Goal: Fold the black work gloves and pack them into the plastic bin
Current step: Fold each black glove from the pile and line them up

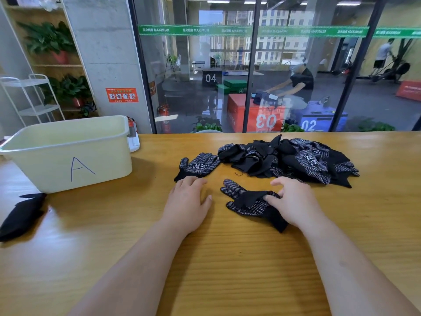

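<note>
The gloves are thin knit with dotted grip palms: light, limp, with no shape of their own, likely to cling to one another and to drag on the wood, not slide. A loose pile lies toward the table's far edge, right of centre. One flat glove lies just left of it, palm up. The near glove is closer in, its cuff flap turned over the palm. The left hand rests spread on the wood, fingertips at the flat glove's cuff. The right hand has bent fingertips on the near glove's flap; whether it pinches, I cannot tell. The fold probably needs pinning flat, and cuff and fingers lifting together, or it will flop open. The bin stands at the far left corner.
</note>
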`<state>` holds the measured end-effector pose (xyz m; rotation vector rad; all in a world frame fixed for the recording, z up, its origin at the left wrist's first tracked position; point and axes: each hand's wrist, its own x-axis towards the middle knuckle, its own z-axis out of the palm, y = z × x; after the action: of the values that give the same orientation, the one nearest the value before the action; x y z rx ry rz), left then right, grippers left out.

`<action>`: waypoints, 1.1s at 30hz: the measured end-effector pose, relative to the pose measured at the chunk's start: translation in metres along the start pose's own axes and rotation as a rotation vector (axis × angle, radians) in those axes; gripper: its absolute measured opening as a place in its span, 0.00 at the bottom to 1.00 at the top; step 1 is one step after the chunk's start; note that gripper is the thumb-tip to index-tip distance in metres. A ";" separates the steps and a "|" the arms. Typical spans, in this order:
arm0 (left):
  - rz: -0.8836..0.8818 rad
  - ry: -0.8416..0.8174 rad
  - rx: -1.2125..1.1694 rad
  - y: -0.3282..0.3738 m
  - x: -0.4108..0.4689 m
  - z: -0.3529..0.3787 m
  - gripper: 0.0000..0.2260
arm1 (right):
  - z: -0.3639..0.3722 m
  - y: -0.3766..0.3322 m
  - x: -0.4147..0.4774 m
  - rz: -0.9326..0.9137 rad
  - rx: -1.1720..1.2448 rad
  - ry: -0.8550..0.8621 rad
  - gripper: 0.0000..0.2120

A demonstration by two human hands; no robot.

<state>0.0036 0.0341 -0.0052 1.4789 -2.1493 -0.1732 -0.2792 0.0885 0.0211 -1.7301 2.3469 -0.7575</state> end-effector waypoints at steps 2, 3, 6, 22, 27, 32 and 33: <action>-0.010 -0.018 0.039 0.000 0.000 -0.001 0.24 | 0.001 0.002 -0.002 0.022 -0.085 0.045 0.22; -0.007 -0.017 0.061 0.000 -0.001 -0.001 0.24 | 0.001 0.001 -0.002 0.010 -0.108 0.072 0.22; 0.016 0.004 0.109 0.002 -0.002 -0.004 0.23 | -0.003 -0.004 -0.005 -0.102 -0.158 0.121 0.18; 0.078 0.031 -0.006 0.001 -0.004 -0.007 0.20 | 0.013 -0.024 -0.011 -0.078 -0.210 0.074 0.18; 0.221 0.014 -0.210 0.010 -0.007 -0.011 0.18 | 0.013 -0.024 -0.013 -0.069 -0.223 0.106 0.24; 0.299 -0.077 -0.098 0.012 -0.007 -0.006 0.26 | 0.013 -0.028 -0.014 -0.365 0.093 0.039 0.04; 0.294 -0.075 -0.085 0.011 -0.007 -0.005 0.27 | 0.015 -0.029 -0.015 -0.428 0.119 -0.022 0.06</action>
<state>-0.0011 0.0452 0.0011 1.1098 -2.3584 -0.2143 -0.2438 0.0916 0.0190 -2.1990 1.8886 -0.9069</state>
